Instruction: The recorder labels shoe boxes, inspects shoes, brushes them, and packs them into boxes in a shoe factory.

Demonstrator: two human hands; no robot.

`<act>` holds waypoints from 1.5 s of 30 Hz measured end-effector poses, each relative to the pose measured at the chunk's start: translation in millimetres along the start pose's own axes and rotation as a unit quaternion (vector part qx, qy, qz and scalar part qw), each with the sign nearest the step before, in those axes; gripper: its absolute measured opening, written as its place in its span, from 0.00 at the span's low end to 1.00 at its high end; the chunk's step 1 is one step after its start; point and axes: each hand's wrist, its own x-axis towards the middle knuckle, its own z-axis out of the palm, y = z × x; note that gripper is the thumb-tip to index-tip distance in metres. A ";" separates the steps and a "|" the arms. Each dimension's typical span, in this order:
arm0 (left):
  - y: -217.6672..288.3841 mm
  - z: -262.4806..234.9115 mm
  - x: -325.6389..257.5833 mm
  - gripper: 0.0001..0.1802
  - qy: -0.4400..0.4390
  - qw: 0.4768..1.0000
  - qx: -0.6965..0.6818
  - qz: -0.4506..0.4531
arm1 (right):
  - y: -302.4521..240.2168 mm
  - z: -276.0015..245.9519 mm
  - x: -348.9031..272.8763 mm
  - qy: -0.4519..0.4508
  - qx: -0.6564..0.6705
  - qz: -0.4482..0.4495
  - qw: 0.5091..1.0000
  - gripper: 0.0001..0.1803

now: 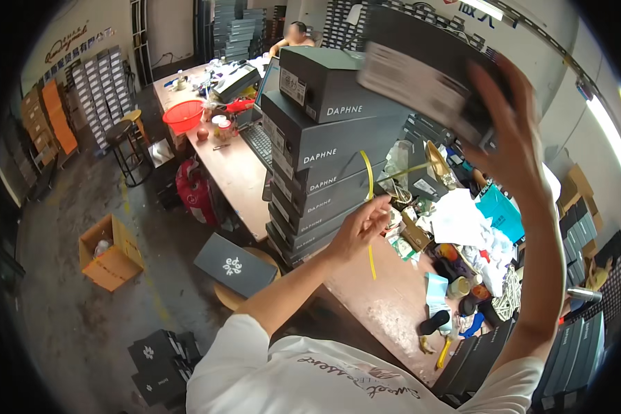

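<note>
Right hand [514, 148] raised high, fingers wrapped round the end of a dark grey shoebox [428, 65], held tilted above the top of the stack; box blurred, white label on its near face. Left hand [361, 226] at the side of the stack, fingertips pinched on a yellow strapping band [370, 181] running down the right face of the boxes and trailing onto the tabletop. Stack of dark grey shoeboxes [324, 152] standing on a long wooden table [386, 303], several high, upper boxes skewed against the lower ones. Just right of the stack: crumpled white paper [462, 217], a teal box [501, 210], small loose items. Farther along the table: keyboard [259, 141], red basket [183, 114]. On the floor to the left: open cardboard carton [112, 252], round wooden stool [238, 290] carrying a flat grey lid [233, 265]. Second person seated at the far end, partly hidden.
</note>
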 end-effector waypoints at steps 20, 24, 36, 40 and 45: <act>-203.3 117.9 -98.9 0.29 -0.021 0.819 -0.495 -0.290 | -102.4 6.4 -356.6 -0.337 0.370 0.246 0.830 0.54; -211.4 111.1 -77.1 0.23 -0.005 0.794 -0.513 -0.326 | -98.3 21.3 -354.9 -0.357 0.357 0.278 0.817 0.54; -240.0 64.2 -52.0 0.27 -0.010 0.763 -0.466 -0.448 | -93.9 71.4 -354.1 -0.378 0.374 0.397 0.749 0.49; -255.8 45.1 -40.9 0.29 0.091 0.836 -0.324 -0.433 | -84.1 72.4 -363.9 -0.373 0.379 0.415 0.738 0.42; -284.7 29.2 4.1 0.24 0.041 0.920 -0.042 -0.387 | -70.3 73.6 -378.0 -0.362 0.403 0.399 0.740 0.46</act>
